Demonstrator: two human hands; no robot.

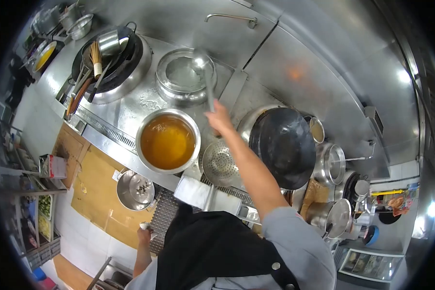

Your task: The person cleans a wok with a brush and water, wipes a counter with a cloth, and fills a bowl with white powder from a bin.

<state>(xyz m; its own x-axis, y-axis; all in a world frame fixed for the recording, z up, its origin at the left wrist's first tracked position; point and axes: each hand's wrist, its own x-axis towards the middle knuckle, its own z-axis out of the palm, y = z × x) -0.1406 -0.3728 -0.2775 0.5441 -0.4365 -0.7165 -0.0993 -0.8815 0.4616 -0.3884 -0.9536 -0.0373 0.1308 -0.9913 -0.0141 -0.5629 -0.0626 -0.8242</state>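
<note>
My right hand (220, 120) is closed around the handle of a metal ladle (209, 84), whose head is blurred above the right side of a round water pot (165, 91) at the back of the stove. A metal bowl (139, 151) of amber liquid stands nearer to me. Below my right forearm lies a perforated strainer (221, 163). My left hand (143, 235) hangs low at my side, fingers curled around something whitish that I cannot make out. Close to that hand is a steel pot (123, 189) with a few small things inside.
A dark wok (282, 150) sits on the right burner. Another wok (125, 72) on the left holds a bamboo brush (96, 60) and several utensils. A faucet (232, 17) juts from the back wall. Lidded pots (329, 164) stand at the right, shelves (38, 193) at the left.
</note>
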